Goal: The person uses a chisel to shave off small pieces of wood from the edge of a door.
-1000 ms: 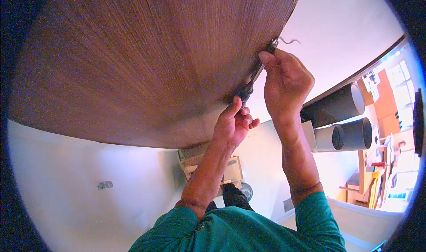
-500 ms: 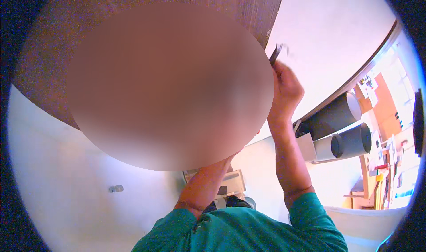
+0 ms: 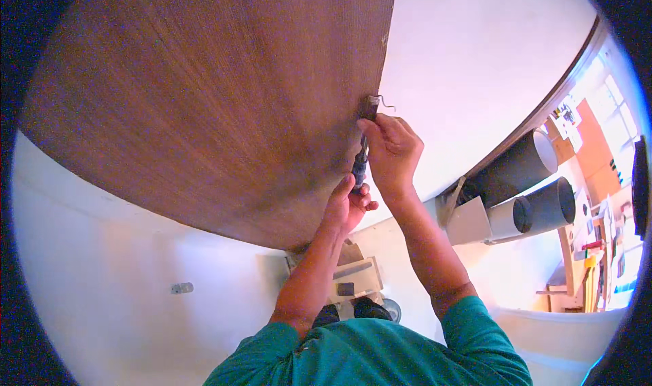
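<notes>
Both hands raised against the edge of a large brown wood-grain panel [image 3: 204, 107]. Left hand [image 3: 348, 206] wraps closed around the dark handle of a screwdriver [image 3: 360, 165]. Right hand [image 3: 390, 148] pinches the shaft near the tip, at a small metal bracket [image 3: 377, 102] on the panel's edge. Grey ducts [image 3: 526, 189] run along the white wall, right.

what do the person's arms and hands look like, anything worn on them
Both forearms are bare. The left hand and right hand wear no gloves. Short teal sleeves end near the elbows, and no watch or rings are visible.
</notes>
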The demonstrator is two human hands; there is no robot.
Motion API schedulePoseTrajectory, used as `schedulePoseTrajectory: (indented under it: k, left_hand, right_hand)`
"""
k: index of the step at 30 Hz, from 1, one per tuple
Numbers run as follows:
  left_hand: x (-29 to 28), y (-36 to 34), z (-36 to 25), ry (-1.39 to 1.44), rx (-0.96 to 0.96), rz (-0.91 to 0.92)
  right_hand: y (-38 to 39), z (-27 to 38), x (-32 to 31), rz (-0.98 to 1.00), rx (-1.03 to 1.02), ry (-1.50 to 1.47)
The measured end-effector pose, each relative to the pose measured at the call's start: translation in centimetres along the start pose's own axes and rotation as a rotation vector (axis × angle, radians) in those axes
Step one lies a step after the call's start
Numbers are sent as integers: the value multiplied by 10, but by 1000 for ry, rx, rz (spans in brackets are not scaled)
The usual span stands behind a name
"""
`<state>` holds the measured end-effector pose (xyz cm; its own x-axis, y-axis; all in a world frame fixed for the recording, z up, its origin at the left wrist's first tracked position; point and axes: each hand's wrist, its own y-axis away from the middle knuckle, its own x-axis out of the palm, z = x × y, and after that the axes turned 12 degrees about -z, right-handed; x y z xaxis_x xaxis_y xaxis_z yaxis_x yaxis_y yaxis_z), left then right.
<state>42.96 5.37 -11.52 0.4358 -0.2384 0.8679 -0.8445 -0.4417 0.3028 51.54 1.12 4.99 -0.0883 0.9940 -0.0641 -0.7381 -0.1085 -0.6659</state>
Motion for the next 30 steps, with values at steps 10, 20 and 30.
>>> schedulePoseTrajectory:
  k: [10,20,30]
  left_hand:
    - [-14,-15,10,27,16,-28]
    - [15,-12,11,26,86,-57]
    - [22,-14,9,5,101,-68]
  right_hand:
    - [1,-10,7,-49,-171,49]
    - [-12,-3,4,-64,-310,73]
    - [-24,6,5,-78,-260,21]
